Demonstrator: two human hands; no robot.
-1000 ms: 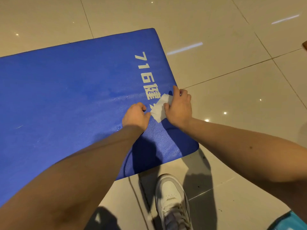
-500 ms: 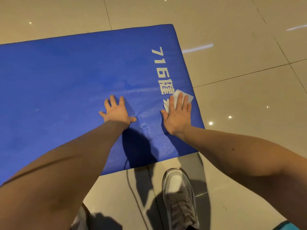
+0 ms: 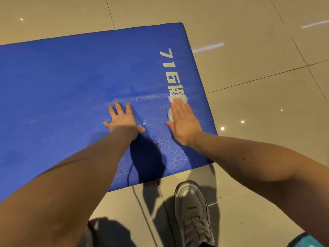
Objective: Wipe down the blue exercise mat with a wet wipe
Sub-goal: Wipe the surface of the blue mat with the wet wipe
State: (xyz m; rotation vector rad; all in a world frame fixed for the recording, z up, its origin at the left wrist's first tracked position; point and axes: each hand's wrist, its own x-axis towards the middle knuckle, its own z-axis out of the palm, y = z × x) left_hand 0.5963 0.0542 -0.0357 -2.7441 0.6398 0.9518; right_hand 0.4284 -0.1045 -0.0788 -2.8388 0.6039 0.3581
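The blue exercise mat [image 3: 67,82] lies flat on the tiled floor, with white lettering along its right end. My right hand [image 3: 184,122] presses flat, fingers straight, on a white wet wipe [image 3: 173,99] near the mat's right edge; the wipe shows past my fingertips and beside my palm. My left hand [image 3: 123,119] rests flat on the mat to the left of it, fingers spread and holding nothing. A damp sheen runs across the mat between the two hands.
Glossy beige floor tiles [image 3: 258,97] surround the mat on the right and far side. My grey sneaker [image 3: 193,214] stands on the floor just below the mat's near edge. A thin dark cord [image 3: 140,204] trails across the floor by the shoe.
One second ago both hands handled the wipe together with curled fingers. My left hand has since let go and moved left, flat on the mat. My right hand flattened onto the wipe.
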